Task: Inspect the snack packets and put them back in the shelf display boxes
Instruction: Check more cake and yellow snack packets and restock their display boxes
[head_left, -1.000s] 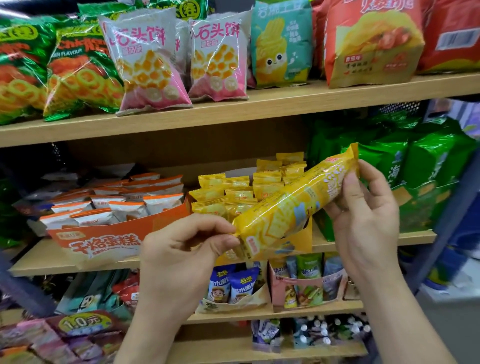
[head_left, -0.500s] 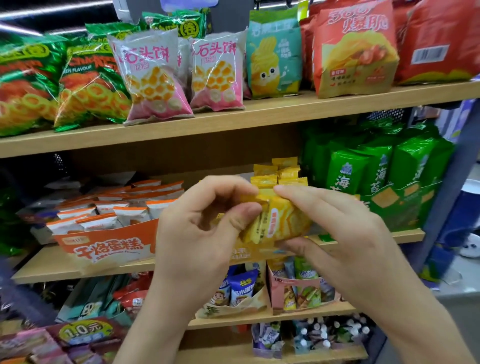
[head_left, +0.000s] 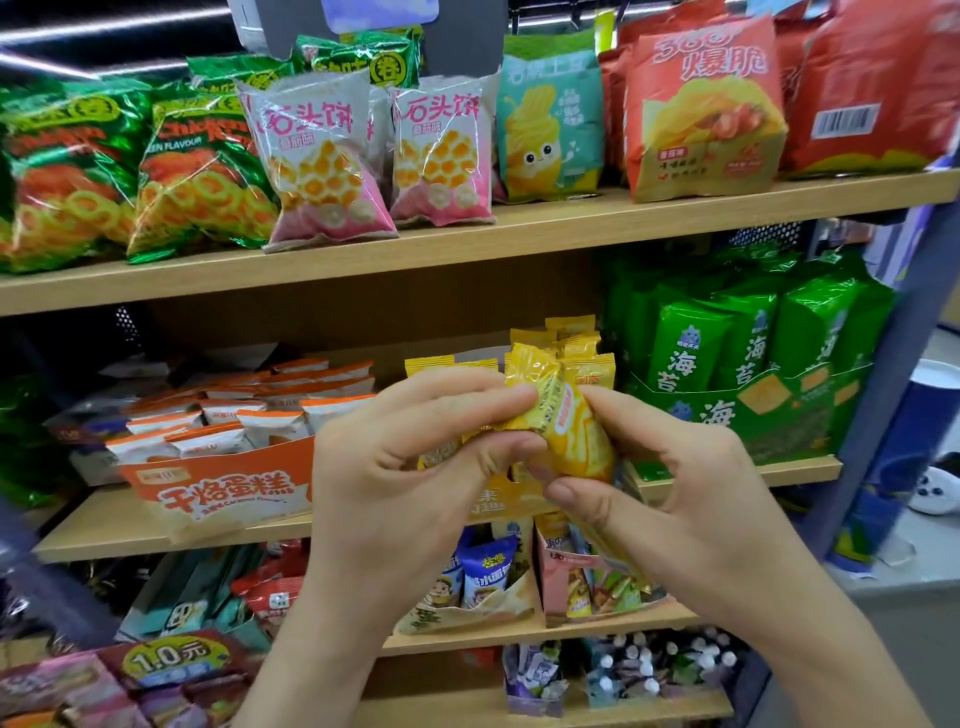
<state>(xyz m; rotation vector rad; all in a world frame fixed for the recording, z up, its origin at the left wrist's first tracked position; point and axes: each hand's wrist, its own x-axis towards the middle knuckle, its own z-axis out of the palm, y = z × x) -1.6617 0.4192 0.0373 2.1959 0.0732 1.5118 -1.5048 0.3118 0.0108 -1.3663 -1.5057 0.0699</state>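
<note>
A yellow snack packet (head_left: 574, 431) is held end-on in front of the middle shelf, between both hands. My left hand (head_left: 400, 467) pinches its near-left end with thumb and fingers. My right hand (head_left: 670, 478) curls round its right side and underside. Right behind the hands stands the yellow display box (head_left: 493, 504), with several matching yellow packets (head_left: 571, 343) upright in it. The hands hide most of the box's front.
An orange display box (head_left: 223, 488) of white-and-orange cake packets sits left of the yellow one. Green seaweed packs (head_left: 753, 364) fill a green box on the right. Large crisp bags line the top shelf (head_left: 467, 244). Small snack boxes (head_left: 587, 587) stand on the lower shelves.
The packet lay stretched out sideways between my hands; now both hands have come together and turned it end-on, close in front of the yellow box.
</note>
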